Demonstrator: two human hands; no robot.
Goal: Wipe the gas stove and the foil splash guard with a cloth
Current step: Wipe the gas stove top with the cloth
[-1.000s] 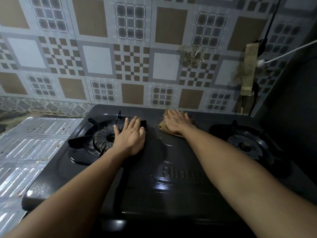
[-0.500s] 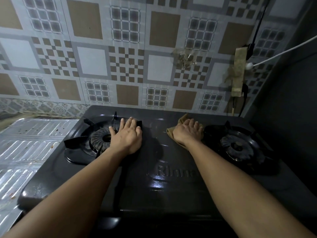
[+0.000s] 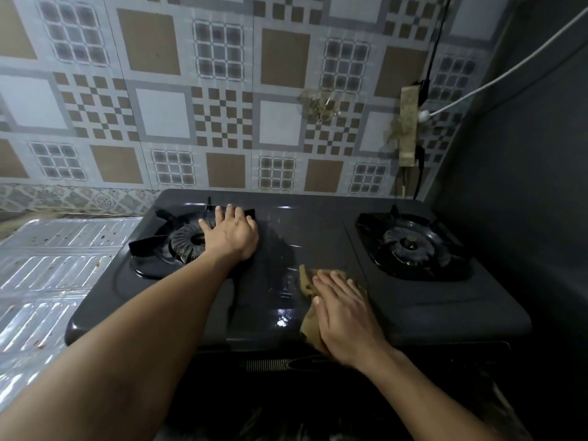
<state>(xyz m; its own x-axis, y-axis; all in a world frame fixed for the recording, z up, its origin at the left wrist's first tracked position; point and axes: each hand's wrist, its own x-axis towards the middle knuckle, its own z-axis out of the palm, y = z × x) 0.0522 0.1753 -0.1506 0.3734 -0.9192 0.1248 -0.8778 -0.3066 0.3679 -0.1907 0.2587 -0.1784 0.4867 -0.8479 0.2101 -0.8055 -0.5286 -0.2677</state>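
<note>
A black two-burner gas stove (image 3: 318, 237) stands against the tiled wall. My left hand (image 3: 232, 235) rests flat on the stove top at the right edge of the left burner (image 3: 178, 241), fingers straight. A brown cloth (image 3: 308, 281) lies on the middle of the stove near its front edge, and my right hand (image 3: 343, 310) presses flat on it with straight fingers, hiding most of it. The foil splash guard (image 3: 47, 281) lies flat to the left of the stove, shiny, ribbed and spotted with stains.
The right burner (image 3: 410, 246) sits bare with its black pan support. A dark wall (image 3: 525, 186) closes the right side. A white cable (image 3: 496, 78) and a black cable (image 3: 434, 46) run to a taped plug in the corner behind the stove.
My right hand has slid the cloth from the back middle of the stove towards the front edge. My left hand has stayed by the left burner.
</note>
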